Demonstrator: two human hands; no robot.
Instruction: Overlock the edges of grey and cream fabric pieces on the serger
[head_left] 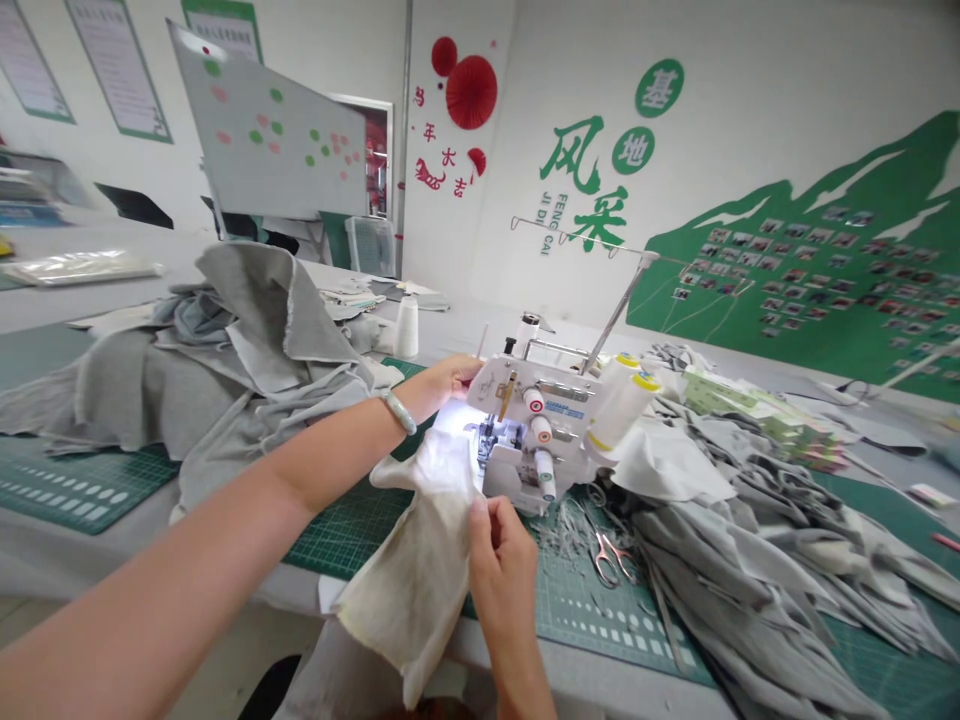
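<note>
Right hand (506, 540) pinches the pale cloth (416, 575) by its edge, probably to keep it straight against the sewing machine (562, 430) just beyond. Left hand (459, 376)'s past the cloth, fingertips hidden, so can't tell its grip.

I note a white wall (502, 265) bearing a green mountain mural (810, 265); at left, a whiteboard (292, 105) with coloured dots (277, 129).

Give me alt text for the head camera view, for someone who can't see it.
A person's right hand pinches the edge of pale fabric at a lit white sewing machine, with the left hand beside the machine. Gray cloth is heaped to both sides; scissors lie on a green cutting mat.
</note>
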